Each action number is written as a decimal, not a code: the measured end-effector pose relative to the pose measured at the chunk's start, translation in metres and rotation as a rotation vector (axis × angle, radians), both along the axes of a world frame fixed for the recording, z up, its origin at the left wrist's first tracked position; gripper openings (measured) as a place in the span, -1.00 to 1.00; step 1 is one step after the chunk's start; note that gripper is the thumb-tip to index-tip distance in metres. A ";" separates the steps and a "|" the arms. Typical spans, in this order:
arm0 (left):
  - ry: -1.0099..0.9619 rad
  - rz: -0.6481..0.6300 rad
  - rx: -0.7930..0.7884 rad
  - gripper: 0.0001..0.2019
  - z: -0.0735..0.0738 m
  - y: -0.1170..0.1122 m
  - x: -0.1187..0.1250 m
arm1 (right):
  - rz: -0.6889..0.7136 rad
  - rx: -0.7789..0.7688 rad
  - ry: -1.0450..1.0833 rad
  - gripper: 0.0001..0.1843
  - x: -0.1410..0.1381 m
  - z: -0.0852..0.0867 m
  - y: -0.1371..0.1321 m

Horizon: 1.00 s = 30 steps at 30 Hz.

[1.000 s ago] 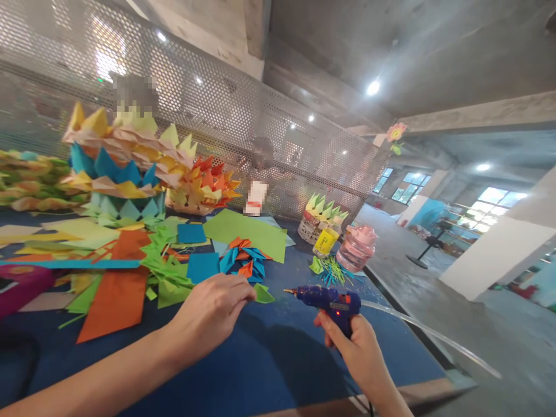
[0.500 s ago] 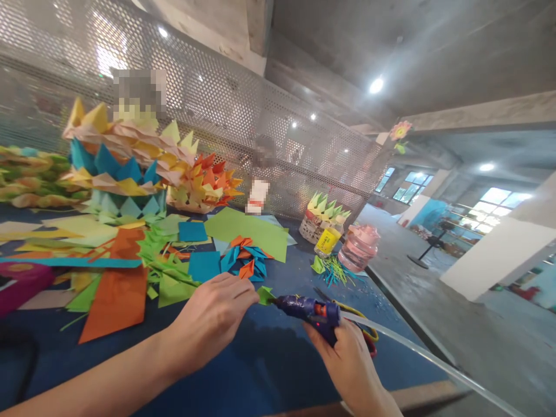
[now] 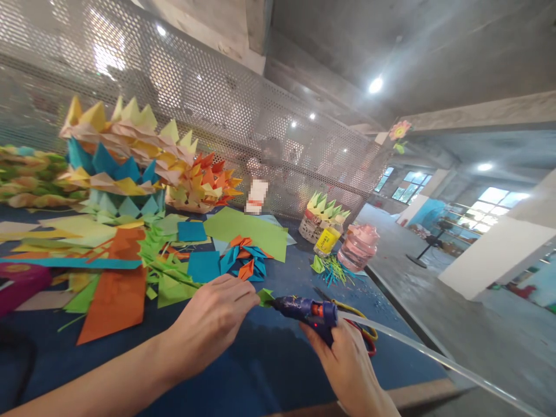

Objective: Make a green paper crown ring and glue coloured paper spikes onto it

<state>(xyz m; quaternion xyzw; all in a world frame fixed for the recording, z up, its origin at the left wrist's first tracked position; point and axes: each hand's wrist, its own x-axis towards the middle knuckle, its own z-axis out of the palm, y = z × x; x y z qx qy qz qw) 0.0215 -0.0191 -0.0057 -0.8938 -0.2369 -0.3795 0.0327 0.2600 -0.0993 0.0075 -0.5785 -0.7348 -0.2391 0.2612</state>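
Observation:
My left hand [image 3: 212, 321] pinches a small folded green paper piece [image 3: 265, 297] just above the blue table [image 3: 243, 370]. My right hand [image 3: 347, 362] grips a blue hot glue gun [image 3: 310, 310], whose nozzle touches the green piece. A clear glue stick [image 3: 417, 350] trails out of the gun's back to the right. Scissors with yellow and red handles [image 3: 362, 333] lie under the gun, partly hidden by my right hand.
Cut coloured paper sheets [image 3: 117, 289] and a blue-orange folded ring [image 3: 243, 260] cover the table's left and middle. Tall stacked origami pieces [image 3: 121, 156] stand at the back left. A small basket [image 3: 317, 223], a yellow bottle [image 3: 326, 240] and a pink jar [image 3: 358, 246] sit by the right edge, before a perforated metal screen [image 3: 260, 127].
My right hand brought the glue gun down and to the left until its nozzle met the green piece. My left hand stayed almost in place. The scissors came into view.

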 end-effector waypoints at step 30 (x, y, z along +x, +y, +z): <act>-0.083 0.034 0.085 -0.73 0.000 0.002 0.001 | -0.034 0.039 -0.049 -0.37 0.000 0.006 -0.008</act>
